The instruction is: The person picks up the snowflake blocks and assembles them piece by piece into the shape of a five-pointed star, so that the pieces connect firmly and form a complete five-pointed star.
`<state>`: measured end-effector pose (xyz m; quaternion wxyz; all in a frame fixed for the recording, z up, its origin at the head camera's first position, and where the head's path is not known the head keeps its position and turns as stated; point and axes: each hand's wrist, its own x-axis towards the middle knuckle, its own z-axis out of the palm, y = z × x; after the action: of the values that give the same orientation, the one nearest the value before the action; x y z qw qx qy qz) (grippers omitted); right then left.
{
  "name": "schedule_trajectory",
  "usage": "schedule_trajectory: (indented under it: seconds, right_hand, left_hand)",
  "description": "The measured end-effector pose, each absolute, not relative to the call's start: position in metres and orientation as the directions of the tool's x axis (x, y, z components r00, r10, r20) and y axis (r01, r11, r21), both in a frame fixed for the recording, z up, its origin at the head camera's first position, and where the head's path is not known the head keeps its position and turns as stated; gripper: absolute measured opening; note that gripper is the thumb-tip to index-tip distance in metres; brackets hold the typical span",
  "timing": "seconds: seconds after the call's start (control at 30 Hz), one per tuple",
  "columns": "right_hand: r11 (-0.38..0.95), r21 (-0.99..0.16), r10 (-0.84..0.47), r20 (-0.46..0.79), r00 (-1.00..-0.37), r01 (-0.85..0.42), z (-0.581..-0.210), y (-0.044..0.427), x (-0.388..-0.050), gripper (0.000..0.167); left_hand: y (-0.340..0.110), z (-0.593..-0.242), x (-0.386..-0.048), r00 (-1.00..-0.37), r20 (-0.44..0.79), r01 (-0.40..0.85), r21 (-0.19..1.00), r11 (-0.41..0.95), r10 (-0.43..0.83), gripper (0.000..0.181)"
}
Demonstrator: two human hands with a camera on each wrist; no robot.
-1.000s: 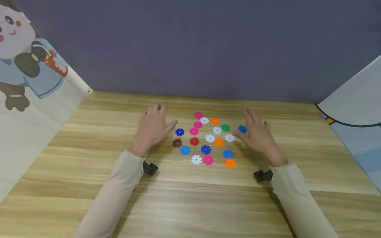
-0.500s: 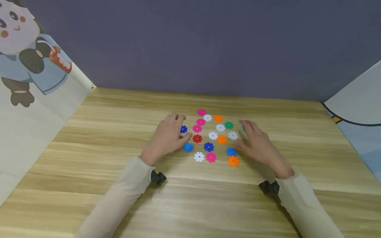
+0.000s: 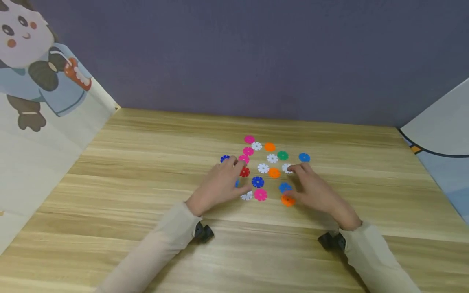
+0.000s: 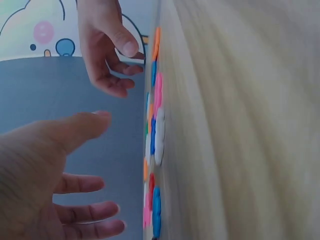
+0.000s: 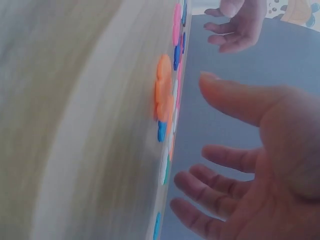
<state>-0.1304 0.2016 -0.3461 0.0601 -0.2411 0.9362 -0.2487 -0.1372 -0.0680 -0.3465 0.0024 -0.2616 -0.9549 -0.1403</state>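
Observation:
Flat notched discs in several colours lie on the wooden table. Above the left part of them is my left hand (image 3: 220, 184), fingers spread and holding nothing, partly covering a red disc (image 3: 244, 172) and a white disc (image 3: 246, 195). My right hand (image 3: 318, 191) hovers at their right side, its thumb over an orange disc (image 3: 288, 201) and its fingertips over a white disc (image 3: 286, 168). In the left wrist view a gap shows between the left hand (image 4: 60, 185) and the discs; the right wrist view shows the right hand (image 5: 250, 165) empty too.
Between the hands lie a dark blue disc (image 3: 258, 182), a pink disc (image 3: 261, 195) and an orange disc (image 3: 274, 173). A blue disc (image 3: 304, 157) sits beyond the right hand. The table (image 3: 146, 162) ends at a dark wall (image 3: 234, 61) behind.
My left hand has moved right and nearer the body, from beside the discs to over them. My right hand has come slightly nearer, uncovering the far blue disc. The discs keep their arrangement.

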Motion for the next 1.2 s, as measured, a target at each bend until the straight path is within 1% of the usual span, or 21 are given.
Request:
schedule_trajectory:
  seconds: [0.2,0.37,0.57,0.63,0.73,0.83,0.97,1.07,1.2]
  right_hand:
    - [0.760,-0.527,-0.473,-0.046,-0.880,-0.381,-0.347,0.199,-0.129,0.056]
    - [0.745,-0.531,-0.509,-0.062,-0.859,-0.403,-0.349,0.200,-0.129,0.049]
    - [0.705,-0.552,-0.558,-0.044,-0.829,-0.445,-0.352,0.204,-0.133,0.032]
    - [0.701,-0.558,-0.560,-0.046,-0.827,-0.444,-0.353,0.204,-0.135,0.026]
    - [0.714,-0.555,-0.546,-0.060,-0.835,-0.427,-0.352,0.204,-0.137,0.021]
    - [0.732,-0.548,-0.527,-0.076,-0.847,-0.406,-0.352,0.202,-0.138,0.020]
    - [0.736,-0.554,-0.507,-0.071,-0.859,-0.389,-0.353,0.200,-0.140,0.023]
    - [0.726,-0.571,-0.489,-0.038,-0.871,-0.382,-0.357,0.198,-0.144,0.024]
    - [0.701,-0.583,-0.476,0.048,-0.878,-0.411,-0.361,0.194,-0.152,0.023]
  left_hand:
    - [-0.062,-0.352,-0.134,-0.848,0.025,0.514,0.282,0.810,0.529,0.055]
    - [-0.060,-0.356,-0.133,-0.850,-0.009,0.505,0.267,0.821,0.526,0.050]
    - [-0.059,-0.359,-0.134,-0.852,0.010,0.501,0.306,0.809,0.524,0.033]
    - [-0.059,-0.359,-0.135,-0.855,0.021,0.495,0.327,0.805,0.518,0.029]
    - [-0.058,-0.359,-0.136,-0.863,0.031,0.482,0.351,0.803,0.504,0.027]
    - [-0.057,-0.360,-0.137,-0.871,0.032,0.466,0.373,0.802,0.491,0.030]
    - [-0.056,-0.362,-0.139,-0.885,0.026,0.434,0.407,0.804,0.465,0.032]
    - [-0.056,-0.365,-0.141,-0.894,0.032,0.415,0.437,0.798,0.448,0.032]
    - [-0.055,-0.368,-0.146,-0.906,0.062,0.392,0.493,0.777,0.418,0.029]
